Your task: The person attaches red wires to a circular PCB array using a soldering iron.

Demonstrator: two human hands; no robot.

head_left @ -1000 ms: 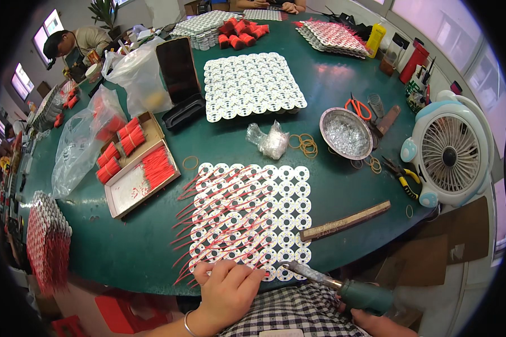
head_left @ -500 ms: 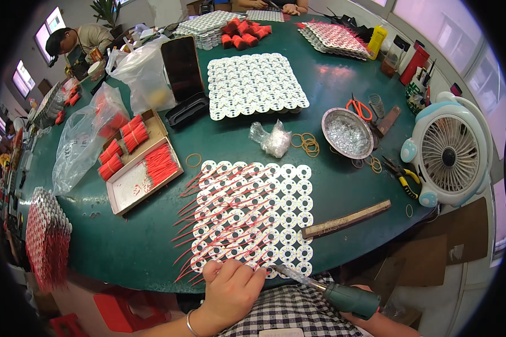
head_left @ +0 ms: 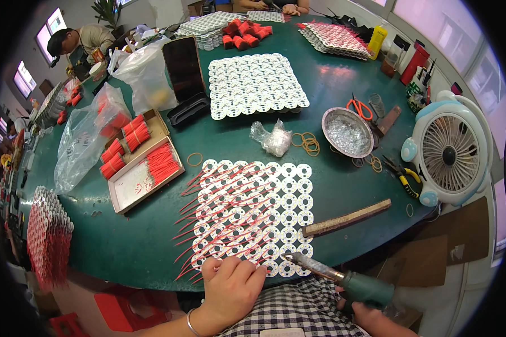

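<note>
A sheet of white ring-shaped circuit boards (head_left: 288,218) lies flat at the table's near edge, with thin red wires (head_left: 219,224) across its left and middle columns. My left hand (head_left: 234,289) is closed at the sheet's lower edge, its thumb and fingertips pinched where a bit of red wire shows; the curled fingers hide most of it. My right hand (head_left: 371,317) grips the green handle of a soldering iron (head_left: 368,289) from below. The iron's metal tip points left, over the lower right part of the sheet and apart from my left fingertips.
A wooden strip (head_left: 346,218) lies right of the sheet, near pliers (head_left: 403,178) and a fan (head_left: 448,154). Beyond are a metal bowl (head_left: 347,133), a plastic-wrapped lump (head_left: 275,139) and stacked board sheets (head_left: 256,84). An open box of red wires (head_left: 146,163) sits left. Other people work farther off.
The soldering iron's tip has lifted away from my left fingertips, up and to the right, and my right hand has shifted right with it. My left hand stays nearly in place.
</note>
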